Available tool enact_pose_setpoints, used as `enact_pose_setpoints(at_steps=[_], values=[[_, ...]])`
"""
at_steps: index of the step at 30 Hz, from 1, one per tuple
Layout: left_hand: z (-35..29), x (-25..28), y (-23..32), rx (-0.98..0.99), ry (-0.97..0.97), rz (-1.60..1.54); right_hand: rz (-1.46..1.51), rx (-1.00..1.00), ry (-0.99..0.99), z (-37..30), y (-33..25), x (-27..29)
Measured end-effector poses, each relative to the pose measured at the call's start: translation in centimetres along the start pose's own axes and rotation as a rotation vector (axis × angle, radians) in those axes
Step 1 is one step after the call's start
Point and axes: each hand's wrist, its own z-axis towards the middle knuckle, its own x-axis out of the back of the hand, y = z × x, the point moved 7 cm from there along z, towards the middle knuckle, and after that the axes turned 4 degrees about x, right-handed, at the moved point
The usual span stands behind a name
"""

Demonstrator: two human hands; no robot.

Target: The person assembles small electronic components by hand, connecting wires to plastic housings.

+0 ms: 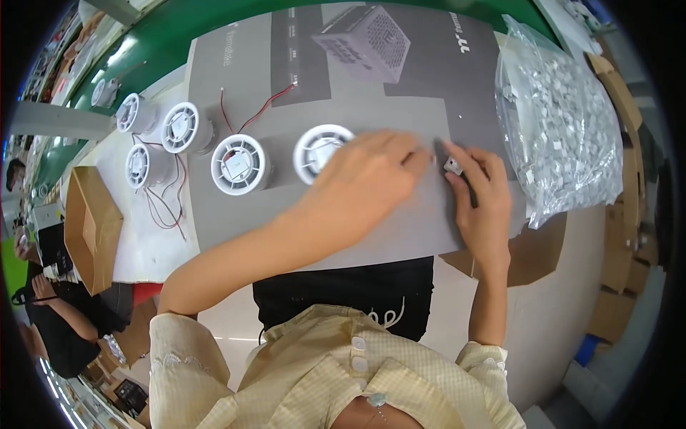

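My right hand (483,187) pinches a small white block (452,166) with dark spots on its face between thumb and forefinger, over the right part of the grey printed mat (400,229). Just left of it is my left hand (379,168), blurred by motion, fingers bent and their tips turned toward the block; whether they hold anything cannot be made out. Partly covered by the left hand is a white round fan-like unit (314,154) with a spoked rim. Another such round unit (239,166) sits farther left, with thin red wires (268,109) running up from it.
A clear plastic bag (561,129) full of small white pieces lies at the right. Several more white round units (187,127) with wires stand at the left, near an open cardboard box (93,229). Another person (68,314) is at the far left.
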Motion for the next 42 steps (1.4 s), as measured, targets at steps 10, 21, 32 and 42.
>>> enact_pose_setpoints(at_steps=[10,21,32,42], values=[[-0.6,2.8,-2.0,0.196,-0.012,-0.416,1.153,-0.344,0.046,-0.2,0.6,-1.1],[-0.7,3.5,-2.7,0.379,0.154,-0.842,0.938,-0.173,0.25,0.7,-1.6,0.6],[-1.0,3.1,-2.0,0.315,0.145,-0.761,0.725,-0.008,0.295,1.1,-2.8,1.3],[-0.9,3.0,-1.8,0.266,0.1,-0.669,0.556,0.081,0.168,2.0,-4.0,2.4]])
